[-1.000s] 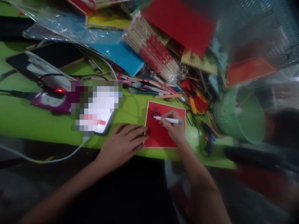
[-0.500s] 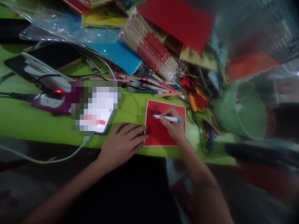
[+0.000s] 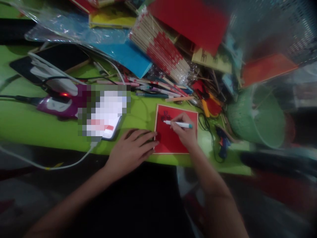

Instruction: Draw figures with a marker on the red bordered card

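Note:
My right hand [image 3: 185, 131] is closed around a white marker pen [image 3: 179, 124] with a teal end. The pen's tip points left onto a red square board [image 3: 170, 140] with a pale wooden edging. Dark drawn marks [image 3: 165, 116] show on the board's upper left, right by the tip. Fingers spread, my left hand [image 3: 132, 147] lies flat on the green table, its fingertips touching the board's left edge. Left of that hand is a phone [image 3: 109, 132] with a lit, pixelated screen and a white cable plugged into it.
A purple power strip [image 3: 55, 107] with cables lies at the left. Behind the board are pens, bagged wooden sticks [image 3: 160, 49], coloured sheets and yellow-handled scissors or pliers [image 3: 205, 107]. To the right stand a glue gun [image 3: 223, 143] and a green basket [image 3: 256, 119].
The whole view has shifted slightly. My right hand keeps the marker pen at nearly the same spot by the dark marks, and my left hand rests as before.

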The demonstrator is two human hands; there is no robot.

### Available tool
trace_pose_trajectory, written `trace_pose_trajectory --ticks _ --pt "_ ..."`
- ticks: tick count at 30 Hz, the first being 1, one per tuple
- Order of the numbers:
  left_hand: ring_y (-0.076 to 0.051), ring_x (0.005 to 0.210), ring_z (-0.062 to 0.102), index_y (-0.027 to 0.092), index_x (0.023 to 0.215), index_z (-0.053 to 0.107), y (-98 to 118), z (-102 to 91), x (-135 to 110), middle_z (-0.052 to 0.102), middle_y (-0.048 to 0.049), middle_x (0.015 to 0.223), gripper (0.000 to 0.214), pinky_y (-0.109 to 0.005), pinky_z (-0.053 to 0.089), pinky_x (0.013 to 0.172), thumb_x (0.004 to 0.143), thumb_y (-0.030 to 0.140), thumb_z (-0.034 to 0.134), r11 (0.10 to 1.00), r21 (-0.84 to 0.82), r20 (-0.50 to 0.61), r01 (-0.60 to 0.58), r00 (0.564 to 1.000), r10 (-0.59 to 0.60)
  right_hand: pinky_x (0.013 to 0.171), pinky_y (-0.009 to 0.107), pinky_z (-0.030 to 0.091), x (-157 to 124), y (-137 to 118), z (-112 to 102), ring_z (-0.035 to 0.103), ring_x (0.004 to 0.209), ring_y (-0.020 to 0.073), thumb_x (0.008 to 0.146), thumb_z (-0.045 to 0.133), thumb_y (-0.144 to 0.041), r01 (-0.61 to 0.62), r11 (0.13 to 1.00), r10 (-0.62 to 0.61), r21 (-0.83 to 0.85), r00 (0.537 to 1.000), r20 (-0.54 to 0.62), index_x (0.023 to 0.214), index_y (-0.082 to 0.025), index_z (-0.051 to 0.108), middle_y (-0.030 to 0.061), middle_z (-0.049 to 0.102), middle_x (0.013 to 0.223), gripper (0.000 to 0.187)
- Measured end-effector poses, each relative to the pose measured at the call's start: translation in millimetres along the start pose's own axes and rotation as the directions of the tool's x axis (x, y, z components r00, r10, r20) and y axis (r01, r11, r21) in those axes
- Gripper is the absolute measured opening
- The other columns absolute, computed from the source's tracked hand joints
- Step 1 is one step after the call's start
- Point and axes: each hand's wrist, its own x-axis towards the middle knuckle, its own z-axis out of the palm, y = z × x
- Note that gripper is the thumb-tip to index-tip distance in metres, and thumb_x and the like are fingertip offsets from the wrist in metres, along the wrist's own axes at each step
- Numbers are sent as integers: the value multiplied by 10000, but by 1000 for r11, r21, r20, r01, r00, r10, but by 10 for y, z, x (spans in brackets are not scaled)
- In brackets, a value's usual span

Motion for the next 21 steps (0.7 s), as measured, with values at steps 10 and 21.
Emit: trace_pose_trajectory --ticks 10,21 --pt "-261 1274 653 333 1220 763 2 0 -5 731 8 1427 224 -465 502 1037 1038 290 638 999 -31 11 34 999 -34 652 292 452 8 -22 -11 603 692 154 884 694 -342 6 1000 -5 -28 1000 9 836 -247 608 -21 672 748 137" --pt "-264 1258 659 319 1206 758 9 -7 -1 735 15 1419 208 -472 502 1023 1038 283 641 999 -32 -5 21 1000 -21 641 298 436 13 -50 -10 592 670 151 865 685 -330 1 1000 -1 -21 1000 -1 822 -250 598 -26 658 732 125"
